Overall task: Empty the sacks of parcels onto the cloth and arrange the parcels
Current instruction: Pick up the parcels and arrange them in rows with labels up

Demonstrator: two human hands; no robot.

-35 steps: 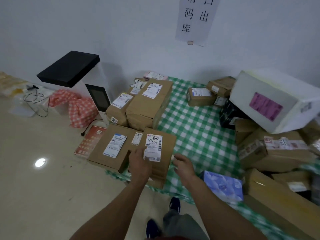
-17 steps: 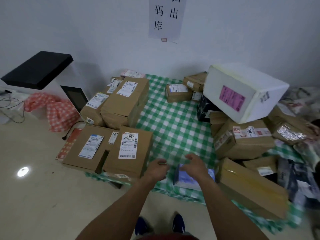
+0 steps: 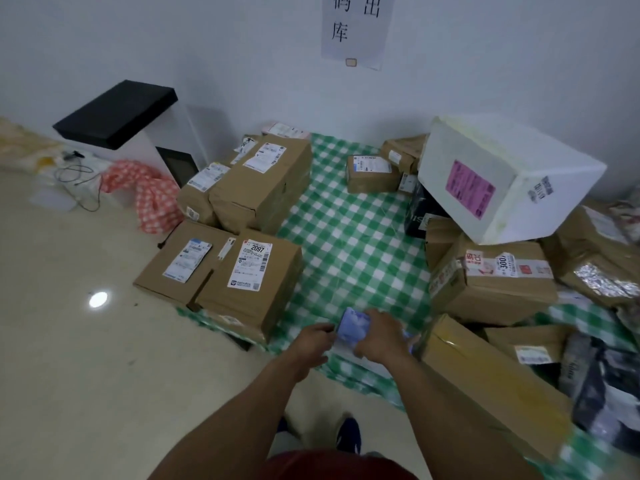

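Both hands grip a small blue parcel [image 3: 352, 326] over the near edge of the green checked cloth [image 3: 353, 244]: the left hand [image 3: 313, 341] pinches its left side and the right hand [image 3: 379, 336] curls over its right. Just to the left stands the brown box labelled 2097 [image 3: 249, 282], touching a flatter box [image 3: 176, 268]. Close on the right a long cardboard box [image 3: 485, 382] lies slantwise, hemming the parcel in. Behind it a heap of parcels carries a tilted white foam box [image 3: 502, 178]. A red checked sack [image 3: 152, 199] lies crumpled on the floor [image 3: 69, 358].
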